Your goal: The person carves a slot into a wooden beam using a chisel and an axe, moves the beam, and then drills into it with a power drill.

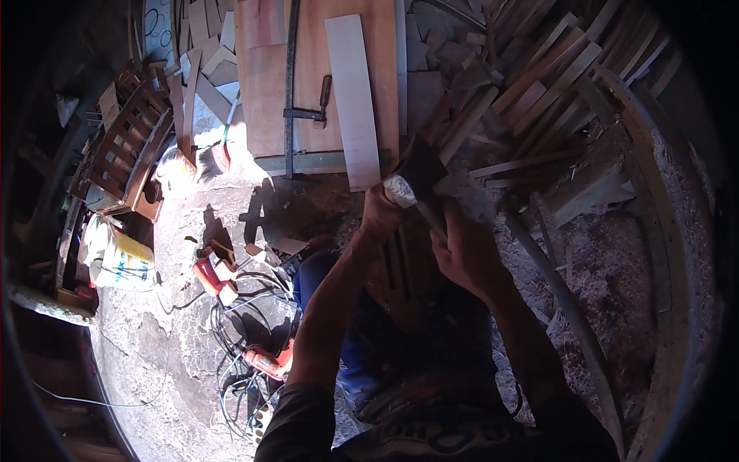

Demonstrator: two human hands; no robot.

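Observation:
My right hand [462,250] is closed around the handle [431,219] of a tool with a dark, broad, axe-like head [423,165], tilted in front of me. My left hand [379,215] is closed just left of that head, beside a bright, pale patch [399,190]; exactly what its fingers grip is hard to make out. Below both hands, between my legs, is a shadowed wooden piece [396,277] with long dark lines along it.
Boards [262,92] with a bar clamp [319,114] and a pale plank [350,100] lie ahead. Stacked offcuts [554,77] fill the right rear. At left are wooden slatted frames [123,154], a bucket [123,262], red power tools [215,273] and tangled cords [231,323]. A curved timber [562,292] runs along my right.

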